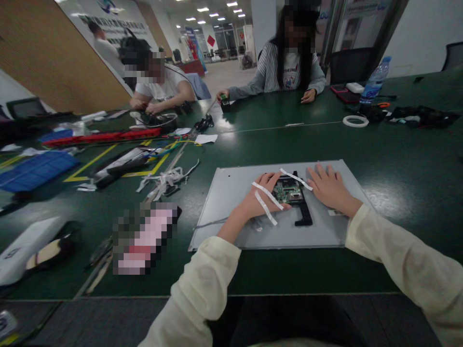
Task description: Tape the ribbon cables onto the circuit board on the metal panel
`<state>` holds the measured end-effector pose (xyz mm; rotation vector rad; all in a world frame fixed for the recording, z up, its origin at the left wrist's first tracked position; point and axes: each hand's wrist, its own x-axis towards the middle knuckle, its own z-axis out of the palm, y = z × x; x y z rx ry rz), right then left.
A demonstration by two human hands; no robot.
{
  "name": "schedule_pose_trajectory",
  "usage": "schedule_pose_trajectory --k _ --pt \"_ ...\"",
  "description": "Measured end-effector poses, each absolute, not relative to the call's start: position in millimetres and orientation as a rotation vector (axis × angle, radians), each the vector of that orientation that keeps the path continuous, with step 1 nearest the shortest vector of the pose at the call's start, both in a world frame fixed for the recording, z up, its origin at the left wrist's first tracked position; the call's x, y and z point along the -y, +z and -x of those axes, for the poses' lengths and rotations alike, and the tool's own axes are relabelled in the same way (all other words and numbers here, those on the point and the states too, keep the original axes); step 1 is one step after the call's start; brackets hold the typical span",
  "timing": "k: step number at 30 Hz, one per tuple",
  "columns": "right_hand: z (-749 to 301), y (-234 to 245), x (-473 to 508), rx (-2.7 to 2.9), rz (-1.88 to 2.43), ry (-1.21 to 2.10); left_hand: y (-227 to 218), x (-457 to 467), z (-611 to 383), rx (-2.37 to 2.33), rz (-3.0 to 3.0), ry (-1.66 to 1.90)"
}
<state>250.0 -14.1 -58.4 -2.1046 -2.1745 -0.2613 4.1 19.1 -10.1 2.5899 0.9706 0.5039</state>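
Note:
A green circuit board sits within a black plastic frame on a flat grey panel. My left hand rests over the left side of the board, thumb stretched out below it, and hides part of it. Two white tape strips lie across the back of that hand. Flat on the panel to the right, my right hand has its fingers spread. Another white strip runs from the top of the frame to the right thumb. Whether the thumb presses on it, I cannot tell.
Left of the panel are a heap of white strips and a blurred-out pink phone-like object. A blue tray lies farther left. A tape roll and a water bottle are at the back right. Two people sit opposite.

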Motion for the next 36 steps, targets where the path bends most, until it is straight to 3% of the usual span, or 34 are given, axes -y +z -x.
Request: schedule_pose_trajectory --k 8,15,23,36 --pt "-252.8 -58.9 14.0 2.174 2.074 -0.266 -0.3 -13.9 1.1 -1.099 -2.557 0.362" --pt "-253.1 -56.1 15.6 2.169 2.048 -0.239 23.1 17.6 38.7 -1.127 -2.457 0.447" --pt "-254.7 -58.3 16.3 2.161 2.039 -0.217 12.8 67.4 112.6 -1.558 -2.353 0.523" --pt "-254.4 -60.8 15.9 2.179 2.059 -0.315 10.3 81.5 172.3 -1.699 -2.397 0.483"
